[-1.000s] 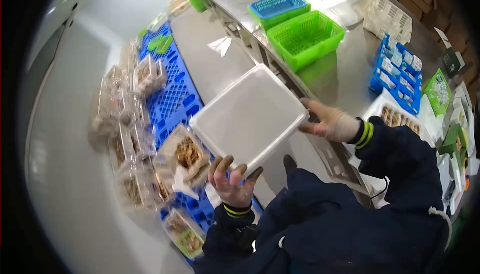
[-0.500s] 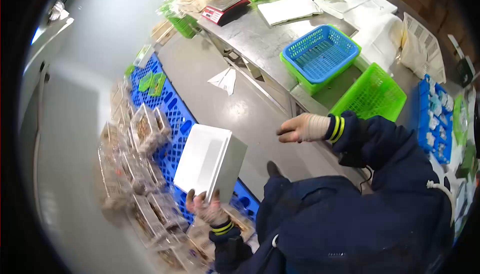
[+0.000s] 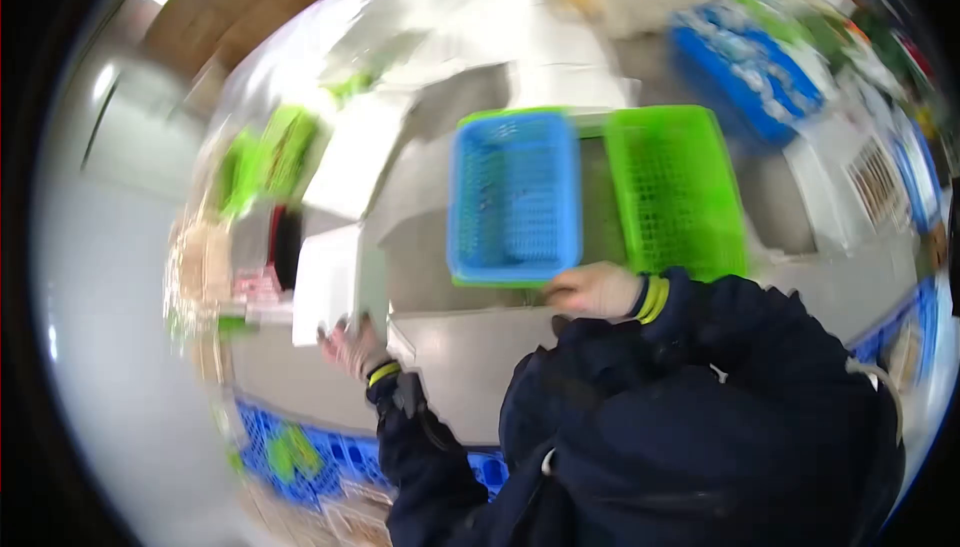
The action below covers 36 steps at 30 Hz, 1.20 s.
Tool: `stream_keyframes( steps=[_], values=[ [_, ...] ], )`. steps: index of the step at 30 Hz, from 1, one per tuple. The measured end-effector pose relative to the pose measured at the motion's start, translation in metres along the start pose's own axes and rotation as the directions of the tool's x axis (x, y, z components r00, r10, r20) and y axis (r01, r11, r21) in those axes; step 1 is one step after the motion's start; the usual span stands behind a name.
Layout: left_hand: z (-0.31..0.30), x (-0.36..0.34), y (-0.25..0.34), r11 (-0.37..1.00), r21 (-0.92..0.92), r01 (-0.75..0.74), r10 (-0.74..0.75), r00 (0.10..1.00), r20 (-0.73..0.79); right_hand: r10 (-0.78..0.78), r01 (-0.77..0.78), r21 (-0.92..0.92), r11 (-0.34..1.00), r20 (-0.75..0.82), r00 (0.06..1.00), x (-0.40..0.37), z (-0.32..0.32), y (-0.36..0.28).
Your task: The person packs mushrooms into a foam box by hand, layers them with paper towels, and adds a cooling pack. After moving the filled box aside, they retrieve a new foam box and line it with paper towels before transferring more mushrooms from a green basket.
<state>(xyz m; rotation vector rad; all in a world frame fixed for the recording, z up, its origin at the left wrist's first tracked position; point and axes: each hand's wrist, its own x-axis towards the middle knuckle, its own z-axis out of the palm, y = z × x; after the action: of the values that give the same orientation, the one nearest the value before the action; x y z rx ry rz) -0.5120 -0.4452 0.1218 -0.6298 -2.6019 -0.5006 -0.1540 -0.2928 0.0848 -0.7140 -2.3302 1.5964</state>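
The view is badly blurred by motion. My left hand [image 3: 350,345] grips the lower edge of a white rectangular container [image 3: 325,282] and holds it upright at the left end of the steel table [image 3: 420,247]. My right hand [image 3: 592,290], in a light glove, rests at the near edge of a blue basket [image 3: 515,197] on that table; whether it grips the basket I cannot tell. A green basket [image 3: 670,187] stands just to the right of the blue one.
A blue crate [image 3: 745,72] with small packs sits at the table's far right. White sheets and boxes [image 3: 560,82] lie behind the baskets. A blue pallet [image 3: 300,452] lies on the floor at the lower left. Green baskets [image 3: 265,157] stand at the far left.
The view has swung from the floor pallet round to the table. My left hand has carried the white container up beside the table, and my right hand now reaches the blue basket.
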Motion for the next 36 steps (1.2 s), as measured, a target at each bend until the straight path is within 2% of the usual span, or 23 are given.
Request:
stream_keyframes(
  steps=[1,2,4,5,6,8,9,10,12,13,14,16,17,18,20,21,24,26,28,31,32,34,36],
  values=[
    [0.014,0.014,0.001,0.994,0.011,-0.108,0.107,0.992,0.061,0.301,-0.312,0.064,0.948,0.142,0.943,-0.002,-0.016,-0.029],
    [0.052,0.019,-0.021,0.985,-0.047,-0.166,0.168,0.985,0.030,0.284,-0.285,0.012,0.958,0.045,0.958,-0.024,-0.021,-0.044],
    [0.041,0.001,0.032,0.867,-0.267,-0.421,0.404,0.907,-0.119,0.340,-0.341,0.230,0.911,0.048,0.939,-0.048,-0.009,-0.027],
    [0.047,-0.014,0.077,0.656,-0.670,-0.347,0.426,0.903,-0.051,0.391,-0.372,0.202,0.906,-0.067,0.918,-0.061,-0.012,-0.018],
    [0.045,-0.038,0.113,0.363,-0.921,-0.139,0.472,0.880,0.053,0.440,-0.413,0.179,0.893,-0.159,0.884,-0.074,-0.010,-0.011],
    [-0.012,-0.107,0.197,0.222,-0.970,-0.098,0.827,0.545,0.134,0.481,-0.440,0.196,0.876,-0.391,0.784,-0.113,0.006,0.038],
    [-0.025,-0.154,0.194,0.148,-0.960,0.239,0.916,0.333,0.224,0.529,-0.436,0.306,0.847,-0.389,0.754,-0.152,0.013,0.023],
    [-0.034,-0.182,0.202,0.155,-0.824,0.545,0.972,0.064,0.225,0.348,-0.305,0.170,0.937,-0.489,0.800,-0.175,0.047,0.067],
    [-0.063,-0.231,0.238,0.236,-0.901,0.365,0.929,-0.358,0.098,0.609,-0.481,0.380,0.790,-0.390,0.691,-0.223,0.034,0.047],
    [-0.065,-0.257,0.252,0.327,-0.867,0.376,0.873,-0.471,0.125,0.560,-0.372,0.426,0.825,-0.528,0.638,-0.249,0.052,0.071],
    [-0.067,-0.286,0.264,0.420,-0.830,0.368,0.798,-0.585,0.145,0.593,-0.373,0.465,0.803,-0.561,0.577,-0.277,0.055,0.072],
    [-0.074,-0.335,0.288,0.423,-0.843,0.331,0.735,-0.670,0.105,0.842,-0.239,0.822,0.517,-0.438,0.316,-0.329,0.051,0.063],
    [-0.079,-0.360,0.307,0.422,-0.860,0.286,0.706,-0.699,0.114,0.897,-0.182,0.884,0.431,-0.398,0.191,-0.354,0.043,0.058],
    [-0.085,-0.389,0.320,0.417,-0.876,0.241,0.687,-0.715,0.130,0.858,-0.171,0.843,0.510,-0.486,0.166,-0.383,0.053,0.077],
    [-0.113,-0.454,0.356,0.429,-0.857,0.285,0.667,-0.740,0.088,0.850,-0.101,0.845,0.526,-0.527,0.014,-0.439,0.061,0.092],
    [-0.126,-0.481,0.372,0.411,-0.860,0.301,0.652,-0.757,0.046,0.824,-0.121,0.822,0.556,-0.564,-0.043,-0.465,0.058,0.092],
    [-0.164,-0.554,0.409,0.376,-0.879,0.292,0.561,-0.827,-0.035,0.879,0.086,0.878,0.471,-0.459,-0.129,-0.535,0.039,0.080],
    [-0.176,-0.598,0.434,0.425,-0.864,0.269,0.465,-0.884,-0.047,0.920,0.238,0.889,0.390,-0.369,-0.130,-0.576,0.023,0.097],
    [-0.189,-0.646,0.464,0.386,-0.889,0.245,0.420,-0.905,-0.067,0.916,0.277,0.873,0.400,-0.378,-0.132,-0.616,0.014,0.137],
    [-0.207,-0.724,0.519,0.321,-0.918,0.233,0.392,-0.915,-0.095,0.910,0.302,0.860,0.412,-0.369,-0.190,-0.684,-0.017,0.166],
    [-0.211,-0.747,0.539,0.315,-0.924,0.216,0.363,-0.927,-0.093,0.890,0.363,0.817,0.447,-0.369,-0.266,-0.707,-0.029,0.170],
    [-0.227,-0.794,0.585,0.310,-0.931,0.195,0.348,-0.934,-0.080,0.918,0.412,0.822,0.395,-0.328,-0.225,-0.768,-0.042,0.202],
    [-0.257,-0.854,0.628,0.304,-0.921,0.245,0.402,-0.909,-0.109,0.909,0.402,0.835,0.375,-0.247,-0.335,-0.832,-0.079,0.202]
  ],
)
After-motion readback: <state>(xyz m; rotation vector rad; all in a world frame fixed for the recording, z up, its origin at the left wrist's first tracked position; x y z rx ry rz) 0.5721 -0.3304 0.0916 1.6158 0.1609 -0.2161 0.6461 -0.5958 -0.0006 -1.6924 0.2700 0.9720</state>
